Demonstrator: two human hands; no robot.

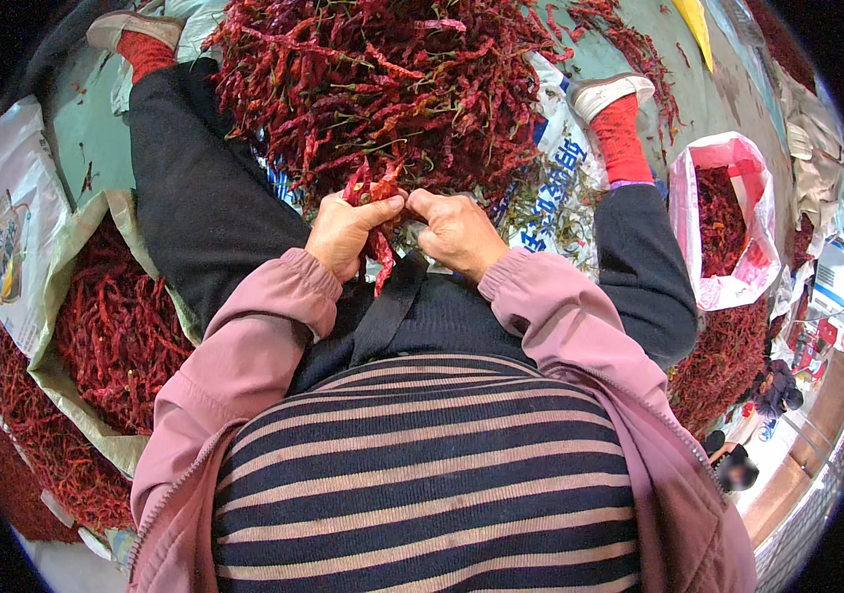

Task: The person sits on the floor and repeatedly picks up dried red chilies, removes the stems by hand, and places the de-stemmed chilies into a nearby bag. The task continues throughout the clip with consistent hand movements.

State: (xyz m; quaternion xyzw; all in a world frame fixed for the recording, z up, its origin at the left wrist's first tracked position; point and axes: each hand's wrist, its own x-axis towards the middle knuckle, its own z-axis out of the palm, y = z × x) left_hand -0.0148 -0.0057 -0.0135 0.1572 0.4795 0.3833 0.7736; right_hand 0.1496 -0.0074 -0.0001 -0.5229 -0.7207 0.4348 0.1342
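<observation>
Between my legs rises a large heap of dried red chillies (392,89), many with pale stems. My left hand (348,232) is closed around a small bunch of dried chillies (382,259), which stick out above and below the fingers. Beside it, my right hand (459,232) has its fingers curled in, with thumb and forefinger pinched close to the left thumb. Whatever that pinch holds is too small or hidden to make out. Both hands are just in front of the heap's near edge, over my lap.
An open pale green sack (42,371) of chillies stands at my left, and a white and pink bag (681,203) with more at my right. Stem scraps (541,212) lie on a printed white sheet (580,188) under the heap. Other people (776,387) are far off right.
</observation>
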